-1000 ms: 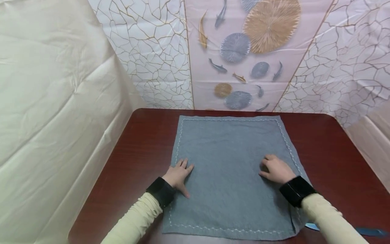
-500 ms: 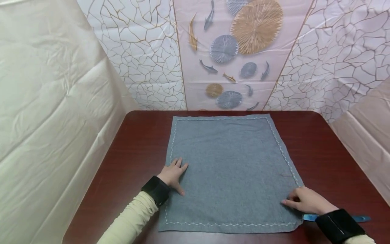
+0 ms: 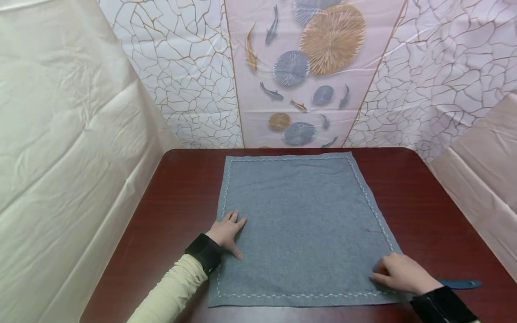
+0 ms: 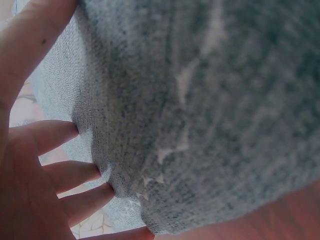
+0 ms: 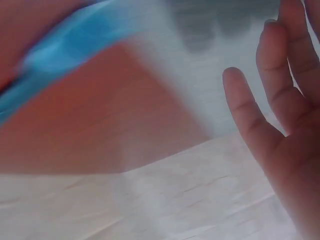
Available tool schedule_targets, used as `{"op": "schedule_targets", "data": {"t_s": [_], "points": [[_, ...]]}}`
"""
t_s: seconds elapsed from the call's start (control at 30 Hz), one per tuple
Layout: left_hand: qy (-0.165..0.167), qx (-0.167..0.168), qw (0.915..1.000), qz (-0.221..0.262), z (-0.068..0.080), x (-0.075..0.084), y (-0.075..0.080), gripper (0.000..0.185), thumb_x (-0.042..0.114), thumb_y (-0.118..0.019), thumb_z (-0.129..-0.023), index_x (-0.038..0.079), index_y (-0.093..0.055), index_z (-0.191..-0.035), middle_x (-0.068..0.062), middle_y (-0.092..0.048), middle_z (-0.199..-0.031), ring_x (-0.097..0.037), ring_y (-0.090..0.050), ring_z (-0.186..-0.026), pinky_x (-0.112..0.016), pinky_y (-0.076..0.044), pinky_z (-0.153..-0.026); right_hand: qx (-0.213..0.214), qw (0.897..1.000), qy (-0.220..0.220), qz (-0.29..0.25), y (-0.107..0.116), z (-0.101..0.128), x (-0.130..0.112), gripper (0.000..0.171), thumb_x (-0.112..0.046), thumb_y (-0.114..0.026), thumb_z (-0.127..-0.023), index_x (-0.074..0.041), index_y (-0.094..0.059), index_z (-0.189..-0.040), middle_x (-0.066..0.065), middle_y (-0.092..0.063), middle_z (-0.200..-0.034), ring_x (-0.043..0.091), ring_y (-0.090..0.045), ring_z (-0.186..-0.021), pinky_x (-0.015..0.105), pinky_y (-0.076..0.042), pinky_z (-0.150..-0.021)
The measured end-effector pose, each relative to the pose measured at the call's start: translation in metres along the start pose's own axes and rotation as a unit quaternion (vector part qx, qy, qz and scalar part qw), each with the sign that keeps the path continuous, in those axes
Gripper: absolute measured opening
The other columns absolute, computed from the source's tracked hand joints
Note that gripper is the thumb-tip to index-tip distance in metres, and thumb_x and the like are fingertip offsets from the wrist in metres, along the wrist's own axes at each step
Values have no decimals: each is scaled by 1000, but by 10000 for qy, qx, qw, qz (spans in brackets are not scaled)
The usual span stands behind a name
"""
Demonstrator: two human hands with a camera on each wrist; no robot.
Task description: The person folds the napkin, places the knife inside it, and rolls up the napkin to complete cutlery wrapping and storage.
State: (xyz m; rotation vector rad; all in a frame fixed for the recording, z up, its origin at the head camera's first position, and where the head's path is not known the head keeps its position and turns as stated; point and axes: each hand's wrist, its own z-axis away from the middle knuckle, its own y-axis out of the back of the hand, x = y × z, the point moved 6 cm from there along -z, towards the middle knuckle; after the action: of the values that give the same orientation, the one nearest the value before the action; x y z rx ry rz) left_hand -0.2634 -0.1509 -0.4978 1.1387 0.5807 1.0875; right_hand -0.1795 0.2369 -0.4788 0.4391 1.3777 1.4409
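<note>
Left grip (image 3: 226, 231) flat on grey cloth (image 3: 300, 224); right grip (image 3: 400, 273) relaxed, touching near corner.

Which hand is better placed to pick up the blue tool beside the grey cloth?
Probably the right hand: it rests on the grey cloth near its right corner, beside the blue tool. The left hand lies flat far across.

The grey cloth (image 3: 300, 224) looks matt and felt-like, with white stitching along its border. The table (image 3: 436, 215) is glossy dark red wood grain; the wall sheeting (image 3: 72, 134) is shiny, crinkled plastic.
</note>
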Motion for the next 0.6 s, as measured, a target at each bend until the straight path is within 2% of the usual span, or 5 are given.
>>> {"op": "schedule_targets", "data": {"t_s": [0.13,0.27,0.37,0.43,0.6], "points": [[3,-6,10000,-35,1,-2,-2,112,52,-83,-51,11,-32,-142,-20,-21,-146,-35,-17,-134,-60,-28,-95,426,9925,1108,294,-2,-40,-69,25,-26,-67,-80,-22,-53,-61,-17,-40,-56,-1,-33,-49,22,-31,-44],[-33,12,10000,60,2,-2,-2,107,49,-82,-54,11,-34,-141,-21,-21,-146,-35,-17,-134,-59,-29,-95,463,9773,1974,617,-13,-82,-142,23,-25,-68,-79,-20,-52,-64,-14,-41,-59,2,-35,-51,23,-32,-46],[-169,210,9994,235,3,-2,1,95,44,-81,-61,9,-40,-138,-22,-26,-144,-36,-22,-133,-56,-31,-95,231,9688,2324,836,-25,-109,-187,12,-28,-68,-80,-17,-63,-76,-11,-55,-69,3,-49,-60,23,-41,-54],[-288,415,9982,325,4,-2,3,85,41,-80,-65,6,-44,-135,-22,-31,-141,-35,-27,-131,-52,-33,-96,136,9618,2513,1080,-34,-123,-213,15,-31,-67,-81,-17,-67,-86,-9,-61,-76,4,-55,-67,23,-44,-59],[-574,1011,9920,496,9,-9,6,65,35,-72,-77,-3,-52,-125,-23,-45,-130,-34,-43,-121,-42,-36,-96,115,9358,3094,1688,-62,-140,-265,27,-41,-68,-78,-19,-67,-93,-10,-62,-82,1,-54,-70,19,-43,-61]]}}
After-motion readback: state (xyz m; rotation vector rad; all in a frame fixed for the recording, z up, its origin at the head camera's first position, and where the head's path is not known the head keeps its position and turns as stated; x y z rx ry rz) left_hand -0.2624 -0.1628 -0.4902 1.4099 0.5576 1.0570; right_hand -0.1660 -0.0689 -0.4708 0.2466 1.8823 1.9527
